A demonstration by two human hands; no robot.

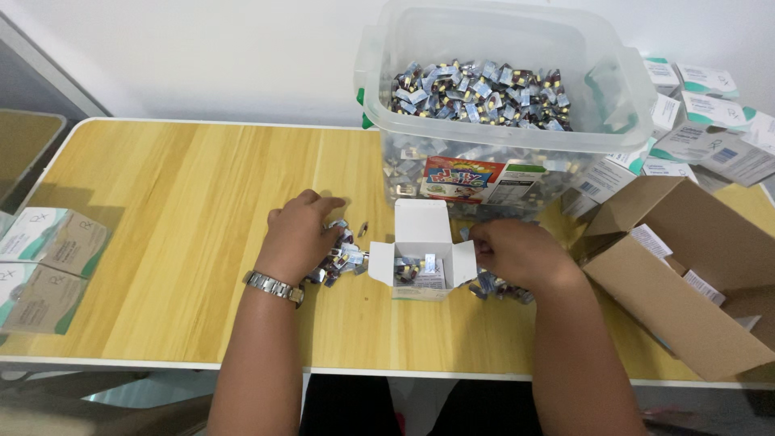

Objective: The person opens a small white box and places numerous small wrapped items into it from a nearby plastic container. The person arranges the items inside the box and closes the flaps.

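Foil sachets [345, 257] lay heaped beside the open small white box [421, 257] on the wooden table [178, 242]. The left hand [300, 236] curled over them; the right hand [517, 252] closed on another bunch. They looked light, crinkly, slippery, best pinched in clusters.

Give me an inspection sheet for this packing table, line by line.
Surface: wooden table top with a pale edge.
Job's things: small open white carton between the hands, a few foil sachets inside; loose foil sachets by the left hand; more sachets under the right hand.
Clutter: clear plastic tub of sachets behind the carton; closed white-and-green boxes at the left edge; more boxes at the far right; open cardboard box on the right.
Hands: left hand rests on the sachet heap, wristwatch on the wrist; right hand touches the carton's right flap.
Cables: nothing seen.
Surroundings: white wall behind.
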